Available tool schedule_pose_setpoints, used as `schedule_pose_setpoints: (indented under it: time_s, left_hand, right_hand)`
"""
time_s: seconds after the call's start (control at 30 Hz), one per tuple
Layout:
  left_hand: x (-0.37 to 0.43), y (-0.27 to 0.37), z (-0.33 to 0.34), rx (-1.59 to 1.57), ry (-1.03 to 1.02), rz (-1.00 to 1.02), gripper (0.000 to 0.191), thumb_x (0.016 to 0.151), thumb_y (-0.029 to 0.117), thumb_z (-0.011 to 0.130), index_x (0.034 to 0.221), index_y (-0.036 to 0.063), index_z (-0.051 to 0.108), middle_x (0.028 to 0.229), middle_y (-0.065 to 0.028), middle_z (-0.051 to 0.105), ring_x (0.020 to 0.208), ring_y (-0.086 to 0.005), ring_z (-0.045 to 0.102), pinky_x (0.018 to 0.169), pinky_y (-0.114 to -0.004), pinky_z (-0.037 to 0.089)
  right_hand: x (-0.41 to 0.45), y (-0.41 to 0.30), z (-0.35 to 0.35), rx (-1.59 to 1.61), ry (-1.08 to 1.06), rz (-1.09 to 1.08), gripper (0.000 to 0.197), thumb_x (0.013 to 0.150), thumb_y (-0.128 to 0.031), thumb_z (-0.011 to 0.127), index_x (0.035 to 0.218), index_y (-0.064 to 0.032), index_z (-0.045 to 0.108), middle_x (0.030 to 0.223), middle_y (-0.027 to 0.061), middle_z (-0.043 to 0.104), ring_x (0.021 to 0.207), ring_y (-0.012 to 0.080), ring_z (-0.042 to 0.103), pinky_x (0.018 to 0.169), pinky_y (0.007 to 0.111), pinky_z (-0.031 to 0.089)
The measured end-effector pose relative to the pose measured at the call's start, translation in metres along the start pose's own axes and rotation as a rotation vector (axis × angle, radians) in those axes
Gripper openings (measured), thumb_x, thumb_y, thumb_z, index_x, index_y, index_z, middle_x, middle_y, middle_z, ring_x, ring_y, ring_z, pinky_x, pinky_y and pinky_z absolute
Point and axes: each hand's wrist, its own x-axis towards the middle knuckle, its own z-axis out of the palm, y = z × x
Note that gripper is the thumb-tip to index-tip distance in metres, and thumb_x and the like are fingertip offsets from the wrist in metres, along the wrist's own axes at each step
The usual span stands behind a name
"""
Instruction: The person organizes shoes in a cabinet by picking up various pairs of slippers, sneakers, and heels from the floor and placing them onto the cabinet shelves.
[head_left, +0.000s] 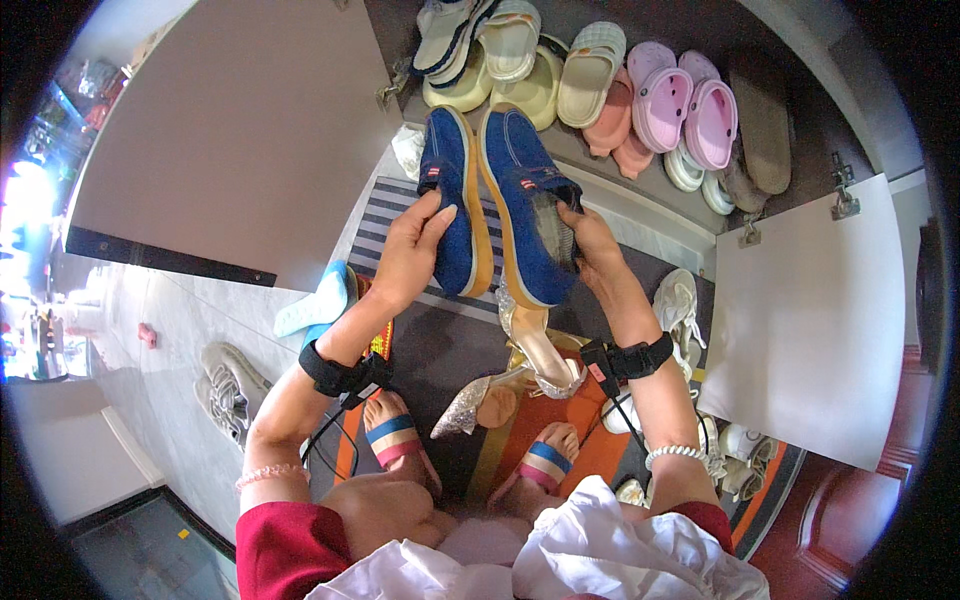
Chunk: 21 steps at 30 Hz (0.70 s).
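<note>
A pair of blue fabric slip-on shoes with tan soles is held up before me, toes towards the cabinet, soles facing each other. My left hand (411, 246) grips the left blue shoe (454, 255) by its side near the opening, thumb on the outside. On the other one, the right blue shoe (529, 217), my right hand (596, 244) holds the rim of the opening; some of its fingers are hidden. Beneath the shoes, silver glitter heels (551, 360) lie on the striped mat (427, 337) between my feet and the cabinet.
Clogs and slippers, among them pink clogs (661, 109), fill the cabinet shelf (555, 142). Its left door (240, 135) and right door (802, 322) stand ajar on both sides. Grey sneakers (229, 386) lie on the tiles, white sneakers (675, 300) at the right. Blue slippers (319, 304) are beside my left forearm.
</note>
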Motion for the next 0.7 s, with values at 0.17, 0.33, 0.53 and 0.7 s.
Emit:
schedule_pose_setpoints:
  time_s: [0.17, 0.33, 0.53, 0.7]
  left_hand:
    - [0.001, -0.004, -0.011, -0.331, -0.066, -0.186, 0.014, 0.091, 0.015, 0.049, 0.089, 0.0024, 0.053, 0.077, 0.0043, 0.053, 0.069, -0.0026, 0.044, 0.066, -0.017, 0.039]
    - [0.006, 0.003, -0.008, -0.556, -0.063, -0.223, 0.013, 0.091, 0.015, 0.049, 0.086, 0.0040, 0.053, 0.074, 0.0057, 0.050, 0.069, -0.0001, 0.044, 0.064, -0.017, 0.040]
    - [0.006, -0.006, -0.006, 0.204, -0.014, 0.039, 0.018, 0.089, 0.013, 0.050, 0.099, -0.0019, 0.054, 0.088, -0.0107, 0.062, 0.078, -0.0157, 0.059, 0.073, -0.024, 0.044]
    - [0.001, -0.013, 0.004, 0.275, 0.022, 0.092, 0.020, 0.085, 0.007, 0.054, 0.103, -0.0027, 0.054, 0.104, -0.0256, 0.055, 0.095, -0.0357, 0.057, 0.079, -0.030, 0.044]
  right_hand:
    - [-0.005, -0.002, 0.006, -0.047, 0.057, 0.067, 0.025, 0.090, -0.013, 0.045, 0.107, 0.0039, 0.053, 0.094, 0.0132, 0.061, 0.080, 0.0228, 0.060, 0.073, 0.037, 0.049]
    - [-0.008, -0.014, 0.003, 0.042, -0.038, 0.064, 0.027, 0.084, -0.013, 0.052, 0.104, 0.0055, 0.054, 0.092, 0.0139, 0.062, 0.076, 0.0234, 0.062, 0.070, 0.036, 0.050]
    - [-0.009, -0.024, 0.004, -0.085, -0.026, -0.092, 0.031, 0.078, -0.015, 0.059, 0.101, 0.0059, 0.057, 0.089, 0.0124, 0.062, 0.073, 0.0192, 0.061, 0.068, 0.031, 0.049]
    - [-0.025, -0.039, 0.045, -0.455, 0.093, -0.479, 0.037, 0.078, -0.024, 0.063, 0.099, 0.0057, 0.059, 0.083, 0.0100, 0.062, 0.072, 0.0133, 0.056, 0.066, 0.025, 0.045]
